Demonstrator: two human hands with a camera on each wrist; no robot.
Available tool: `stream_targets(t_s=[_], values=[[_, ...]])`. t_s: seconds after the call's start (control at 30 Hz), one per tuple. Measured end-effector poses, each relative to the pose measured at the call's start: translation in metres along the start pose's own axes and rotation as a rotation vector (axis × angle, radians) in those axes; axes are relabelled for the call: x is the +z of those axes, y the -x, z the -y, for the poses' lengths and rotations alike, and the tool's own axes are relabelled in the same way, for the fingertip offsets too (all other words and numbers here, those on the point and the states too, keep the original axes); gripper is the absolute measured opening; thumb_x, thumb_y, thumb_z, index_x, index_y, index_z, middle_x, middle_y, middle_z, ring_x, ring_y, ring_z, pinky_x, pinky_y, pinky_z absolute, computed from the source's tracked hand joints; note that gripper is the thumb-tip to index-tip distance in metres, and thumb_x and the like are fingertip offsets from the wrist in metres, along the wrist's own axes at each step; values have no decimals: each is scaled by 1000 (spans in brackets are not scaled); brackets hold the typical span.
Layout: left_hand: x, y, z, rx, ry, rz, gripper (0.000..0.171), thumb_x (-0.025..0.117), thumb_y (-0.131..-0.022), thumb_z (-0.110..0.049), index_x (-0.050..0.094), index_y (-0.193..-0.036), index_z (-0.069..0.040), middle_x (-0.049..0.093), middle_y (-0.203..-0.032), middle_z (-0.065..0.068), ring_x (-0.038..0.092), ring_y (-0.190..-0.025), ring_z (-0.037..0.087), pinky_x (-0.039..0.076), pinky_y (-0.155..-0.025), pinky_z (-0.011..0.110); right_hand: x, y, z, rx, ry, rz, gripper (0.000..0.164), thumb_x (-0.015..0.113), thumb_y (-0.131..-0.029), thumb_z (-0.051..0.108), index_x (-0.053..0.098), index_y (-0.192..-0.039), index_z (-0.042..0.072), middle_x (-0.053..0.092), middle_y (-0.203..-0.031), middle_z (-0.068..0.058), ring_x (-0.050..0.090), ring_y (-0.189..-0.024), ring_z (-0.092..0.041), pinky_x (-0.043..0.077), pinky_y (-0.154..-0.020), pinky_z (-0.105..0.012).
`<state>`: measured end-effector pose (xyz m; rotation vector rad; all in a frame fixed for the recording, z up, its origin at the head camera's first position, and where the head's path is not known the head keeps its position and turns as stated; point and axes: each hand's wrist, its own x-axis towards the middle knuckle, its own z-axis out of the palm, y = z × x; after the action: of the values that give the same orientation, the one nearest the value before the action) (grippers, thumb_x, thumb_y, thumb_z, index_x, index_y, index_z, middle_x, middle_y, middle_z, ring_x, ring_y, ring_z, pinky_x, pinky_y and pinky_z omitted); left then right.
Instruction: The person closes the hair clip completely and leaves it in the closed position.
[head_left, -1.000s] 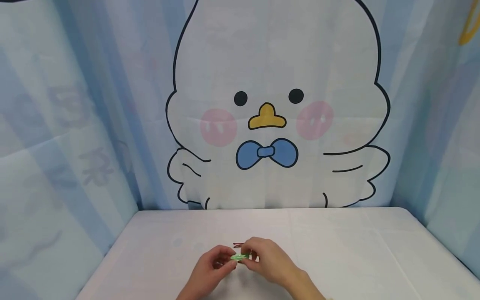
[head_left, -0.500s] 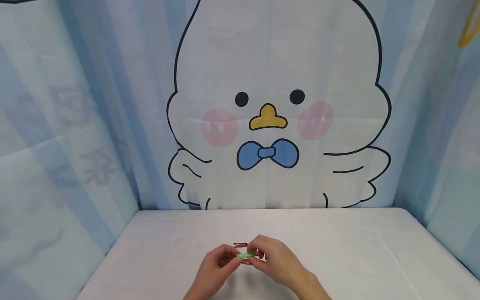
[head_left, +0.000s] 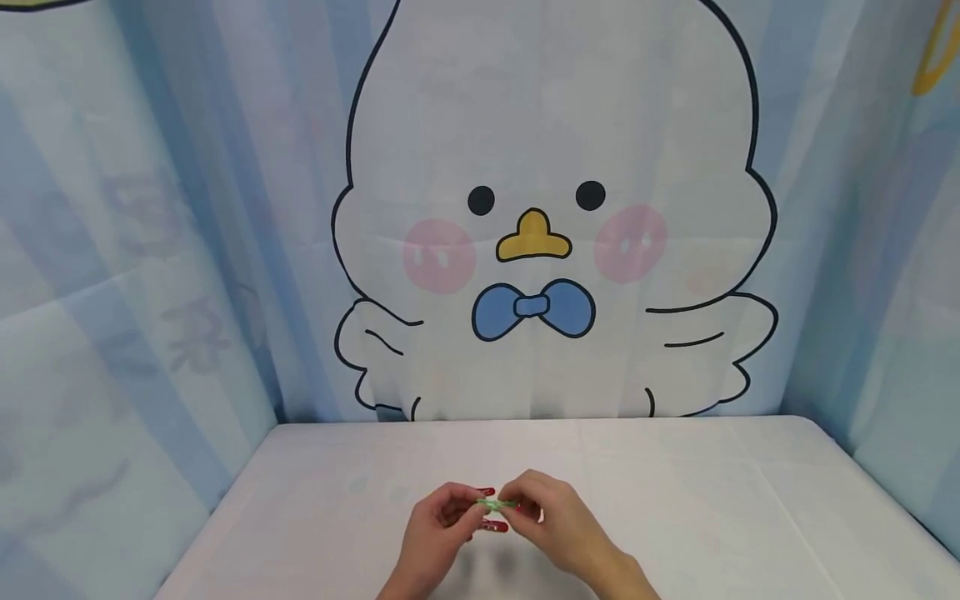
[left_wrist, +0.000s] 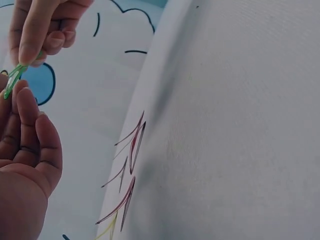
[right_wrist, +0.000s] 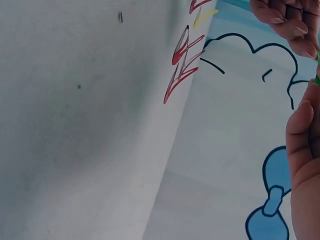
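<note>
A small green snap hair clip (head_left: pixel 496 504) is held above the table between both hands. My left hand (head_left: pixel 437 533) pinches one end with thumb and fingertips, while my right hand (head_left: pixel 557 527) pinches the other. In the left wrist view the green clip (left_wrist: pixel 13 81) slants between the fingertips of the two hands, its ends partly covered. Only a sliver of it shows at the right edge of the right wrist view. Behind and below the hands lie red snap hair clips (head_left: pixel 493 526), partly hidden by the fingers in the head view.
Several more clips lie in a row on the white table (head_left: pixel 675 500); the wrist views show red clips (left_wrist: pixel 134 145) spread into a V and a yellow clip (right_wrist: pixel 205 19). A curtain with a printed cartoon bird (head_left: pixel 532 367) hangs behind the table.
Both hands have shifted slightly right with the green clip between them. More of a red clip now shows below the fingers.
</note>
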<state>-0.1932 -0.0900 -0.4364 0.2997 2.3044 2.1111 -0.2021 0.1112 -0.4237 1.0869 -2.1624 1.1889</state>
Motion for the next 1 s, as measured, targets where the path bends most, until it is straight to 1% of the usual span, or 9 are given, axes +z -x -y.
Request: stream_targets(t_s=[0.1, 0.17, 0.27, 0.33, 0.4, 0.53, 0.7, 0.9, 1.0], values=[[2, -3, 0, -24, 41, -20, 26, 71, -94, -14, 65, -111, 4, 71, -96, 7, 66, -81, 22, 49, -63, 24, 2, 1, -1, 53, -72, -43, 17, 77, -87, 0, 69, -97, 13, 66, -85, 6, 55, -69, -2, 51, -58, -23], [3, -5, -1, -31, 68, -23, 26, 72, -94, -14, 64, -110, 5, 71, -94, 7, 67, -81, 24, 47, -60, 24, 3, 2, -1, 116, -110, -64, 13, 77, -88, 4, 69, -95, 13, 67, -84, 5, 57, -68, -2, 51, -58, -24], [5, -7, -2, -28, 108, -15, 24, 71, -94, -12, 64, -109, 5, 70, -92, 10, 66, -78, 22, 46, -58, 23, 3, 3, -1, 226, -144, -87, 9, 76, -90, 8, 69, -93, 13, 67, -82, 5, 58, -66, -3, 52, -58, -26], [6, -8, -3, -20, 143, -10, 23, 71, -93, -9, 63, -108, 7, 70, -92, 13, 65, -77, 19, 51, -61, 24, 2, 2, 0, 303, -169, -96, 8, 75, -90, 8, 68, -93, 11, 67, -80, 5, 58, -65, -4, 51, -58, -25], [8, -9, -5, -15, 182, -5, 23, 70, -94, -7, 63, -109, 8, 69, -94, 14, 65, -78, 17, 56, -68, 29, 1, 2, 1, 374, -201, -104, 8, 75, -90, 7, 68, -93, 8, 66, -79, 4, 58, -65, -5, 50, -57, -25], [11, -10, -8, -24, 237, -6, 21, 70, -94, -5, 62, -109, 8, 69, -95, 11, 65, -85, 20, 59, -76, 38, -1, -1, 6, 490, -279, -129, 9, 75, -89, 3, 67, -94, 3, 63, -79, -1, 58, -64, -7, 49, -57, -23], [13, -12, -9, -28, 236, -22, 19, 70, -94, -3, 63, -109, 6, 69, -95, 9, 66, -87, 24, 59, -75, 36, -3, -3, 12, 533, -292, -167, 10, 75, -89, 1, 67, -94, 3, 63, -81, -2, 59, -69, -9, 50, -60, -23], [17, -11, -13, 20, 199, -61, 19, 72, -93, -5, 63, -107, 4, 69, -97, 11, 67, -93, 29, 58, -76, 34, -4, -4, 16, 535, -287, -220, 11, 75, -89, 1, 67, -95, 4, 64, -82, -1, 59, -70, -11, 50, -61, -24], [19, -12, -14, 36, 187, -68, 19, 72, -92, -4, 64, -107, 3, 69, -97, 12, 67, -92, 26, 58, -75, 32, -4, -4, 18, 554, -313, -249, 11, 75, -88, -1, 67, -96, 3, 63, -82, -3, 58, -69, -12, 51, -60, -24]])
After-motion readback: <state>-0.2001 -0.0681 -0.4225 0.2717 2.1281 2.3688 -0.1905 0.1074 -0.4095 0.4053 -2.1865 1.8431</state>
